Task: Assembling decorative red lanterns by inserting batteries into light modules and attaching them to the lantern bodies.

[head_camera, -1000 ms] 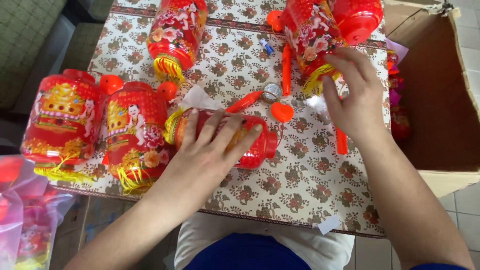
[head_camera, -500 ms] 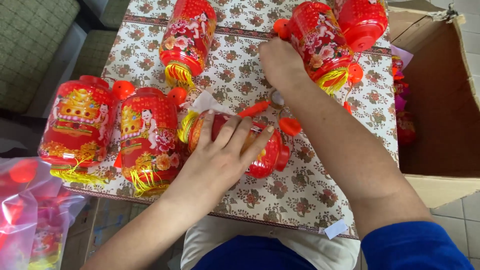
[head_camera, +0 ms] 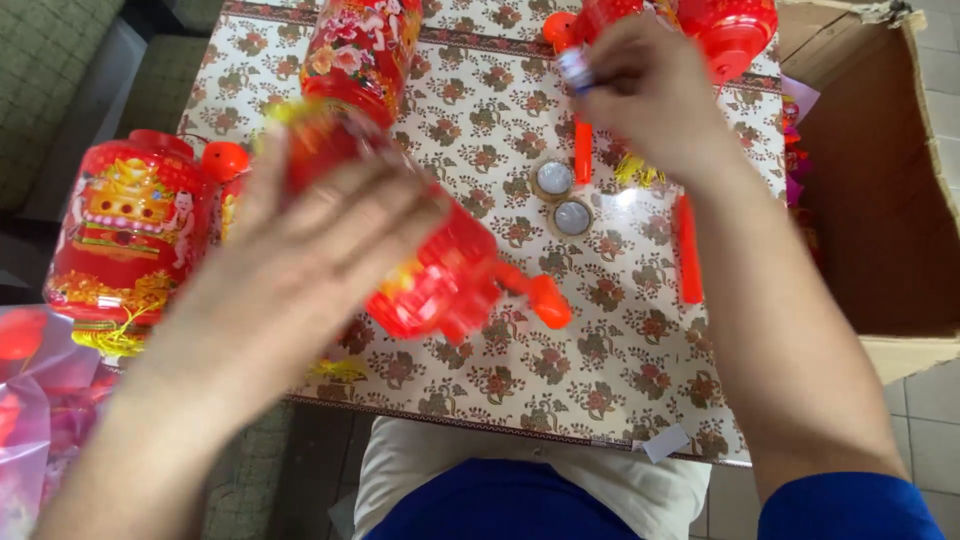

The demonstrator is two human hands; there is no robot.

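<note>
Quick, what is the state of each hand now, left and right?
Left hand: closed around a red lantern, lifted off the table.
Right hand: fingers pinch a small silvery-blue piece; what it is cannot be told.

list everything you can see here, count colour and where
lantern in hand: 1, red, lifted over table centre, blurred
standing lanterns: at least 3, red with gold or floral print; left edge, top centre, top right
round discs: 2, pale in tan rims, table centre
sticks: 2, red-orange; one beside the discs, one further right
tablecloth: 1, cream with brown floral pattern
cardboard box: 1, brown, open, right
plastic bag: 1, clear with red contents, bottom left
left hand: holds the lantern
right hand: pinches a small item, top centre
</note>
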